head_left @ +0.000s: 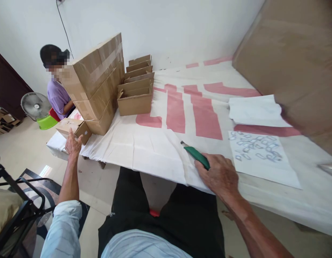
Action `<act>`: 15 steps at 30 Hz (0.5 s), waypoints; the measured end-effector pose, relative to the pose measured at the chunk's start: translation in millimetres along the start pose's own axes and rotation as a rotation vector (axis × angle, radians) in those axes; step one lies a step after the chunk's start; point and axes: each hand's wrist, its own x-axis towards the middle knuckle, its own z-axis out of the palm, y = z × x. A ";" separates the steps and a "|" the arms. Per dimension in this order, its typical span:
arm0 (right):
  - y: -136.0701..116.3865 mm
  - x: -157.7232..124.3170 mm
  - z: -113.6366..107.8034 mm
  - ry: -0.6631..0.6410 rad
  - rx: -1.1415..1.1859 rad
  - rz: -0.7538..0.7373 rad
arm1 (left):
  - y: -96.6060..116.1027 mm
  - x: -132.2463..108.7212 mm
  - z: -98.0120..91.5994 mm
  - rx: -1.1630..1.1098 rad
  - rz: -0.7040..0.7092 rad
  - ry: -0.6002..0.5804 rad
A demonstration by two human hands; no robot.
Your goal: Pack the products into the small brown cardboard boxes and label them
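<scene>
My right hand (221, 174) is wrapped round a green utility knife (196, 156), its tip pointing up and left over the white cloth. At the table's left end, my left hand (73, 143) reaches to a small closed cardboard box (74, 128), fingers spread against its near side. Whether the palm presses on it I cannot tell. Just behind that box rises a stack of taped cardboard cartons (98, 82). Several open, unlidded cardboard boxes (135, 104) stand in a row to the right of the stack.
A white cloth with red print (155, 147) covers the table. Paper sheets (262, 168) lie at the right, below a large carton (286, 71). A person in a purple shirt (57, 96) sits beyond the stack, near a fan (36, 106). A black-framed chair (28, 211) stands at lower left.
</scene>
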 end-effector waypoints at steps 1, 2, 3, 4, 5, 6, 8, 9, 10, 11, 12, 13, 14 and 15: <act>-0.7 0.0 -0.2 -0.002 0.004 0.002 | 1.0 2.5 -1.4 0.003 -0.011 -0.014; -1.4 0.1 -0.3 0.001 0.008 0.004 | 0.2 4.2 -2.1 0.003 -0.018 -0.020; -2.0 0.1 -0.3 0.006 0.013 0.004 | -2.2 5.4 -2.4 -0.002 -0.019 -0.016; -2.4 0.2 -0.2 0.012 0.020 0.003 | -6.1 6.2 -2.2 -0.009 -0.017 -0.004; -2.7 0.2 0.1 0.019 0.026 0.004 | -11.2 6.6 -1.9 -0.017 -0.009 0.011; -2.9 0.3 0.2 0.024 0.031 0.004 | -17.1 6.7 -1.5 -0.026 0.002 0.023; -3.0 0.5 0.2 0.028 0.034 0.007 | -29.6 7.0 -0.6 -0.051 0.031 0.034; -3.1 0.5 -0.2 0.025 0.036 0.009 | -35.4 7.3 -0.3 -0.066 0.050 0.035; -3.3 0.6 -0.8 0.020 0.041 0.011 | -40.5 8.0 0.1 -0.080 0.070 0.036; -3.7 0.6 -1.6 0.015 0.047 0.013 | -44.5 9.1 0.5 -0.092 0.088 0.040; -4.1 0.6 -2.4 0.010 0.055 0.015 | -47.3 10.7 1.1 -0.099 0.103 0.045; -4.5 0.7 -3.1 0.006 0.060 0.016 | -48.8 12.7 1.8 -0.100 0.119 0.053; -4.9 0.7 -3.6 0.004 0.063 0.015 | -49.1 15.0 2.6 -0.094 0.139 0.060; -5.2 0.7 -3.8 0.003 0.063 0.015 | -48.2 17.4 3.7 -0.089 0.164 0.064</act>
